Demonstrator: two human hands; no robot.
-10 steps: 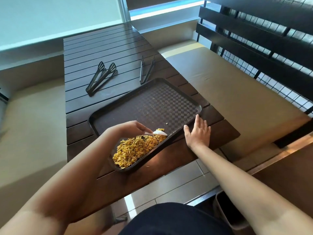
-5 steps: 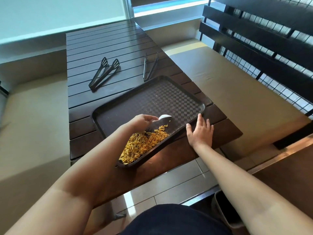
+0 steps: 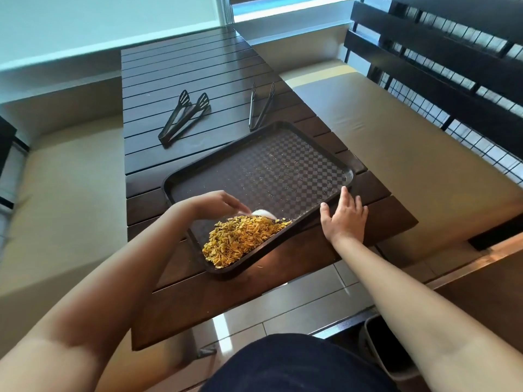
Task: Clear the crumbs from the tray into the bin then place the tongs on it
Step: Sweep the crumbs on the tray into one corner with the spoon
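White scraper (image 3: 263, 213), pinched in left hand (image 3: 215, 203), back down at crumb pile (image 3: 243, 240), lower centre; right hand (image 3: 343, 216), fingers spread, steadies tray (image 3: 349, 176); gathering nearly complete

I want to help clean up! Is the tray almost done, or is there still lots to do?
About halfway. Done: most crumbs sit heaped at the tray's near corner. In hand: the left hand pushes them with a white wipe while the right hand steadies the tray's edge. Left: tipping the heap into the bin by the floor, then placing the two pairs of tongs, both on the table.
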